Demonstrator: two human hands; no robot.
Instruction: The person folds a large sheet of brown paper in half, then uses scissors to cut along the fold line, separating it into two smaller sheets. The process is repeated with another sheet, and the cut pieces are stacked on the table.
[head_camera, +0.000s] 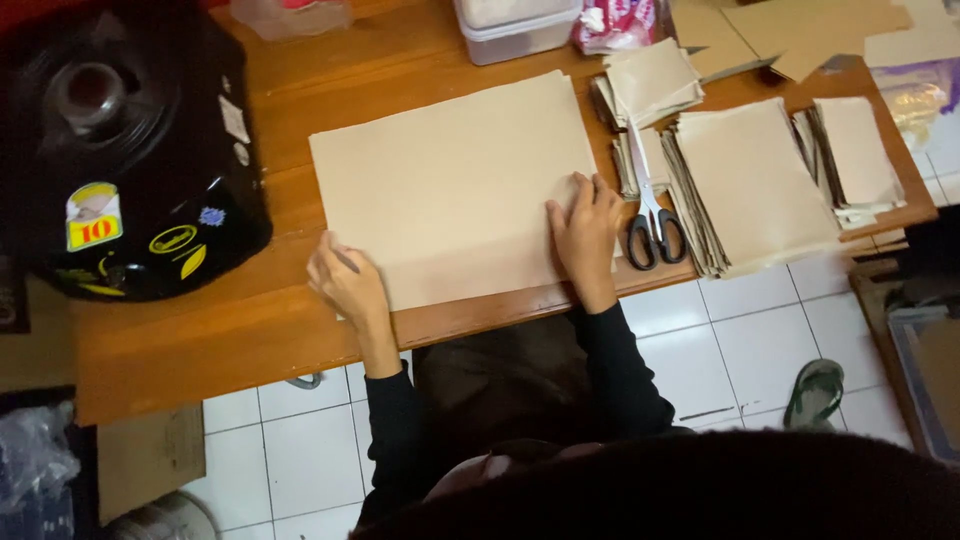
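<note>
**A:** What sits at the far left?

**B:** A black helmet (130, 150) with coloured stickers rests on the left end of the wooden table (200, 330). A strip of bare wood lies between it and your paper, with more bare wood along the near edge below it.

**A:** And my left hand?

**B:** Your left hand (345, 280) rests at the lower left corner of a large beige paper sheet (450, 190), fingers curled loosely, with what looks like a thin pencil between them. The wrist hangs past the table's near edge, black sleeve running back toward you.

**A:** Where does the sheet lie?

**B:** Flat in the middle of the table, slightly skewed, its near edge almost meeting the table's front edge.

**A:** My right hand?

**B:** Your right hand (585, 235) lies open, palm down, fingers spread, pressing the sheet's lower right corner. It grips nothing.

**A:** What is beyond it?

**B:** Just beside your fingers lie black-handled scissors (650, 215), blades pointing away from you. Right of them sits a thick stack of cut beige sheets (750, 185), overhanging the near edge, with smaller stacks (650, 80) behind and to the right. That side is crowded. White floor tiles (700, 350) show below the table edge.
</note>
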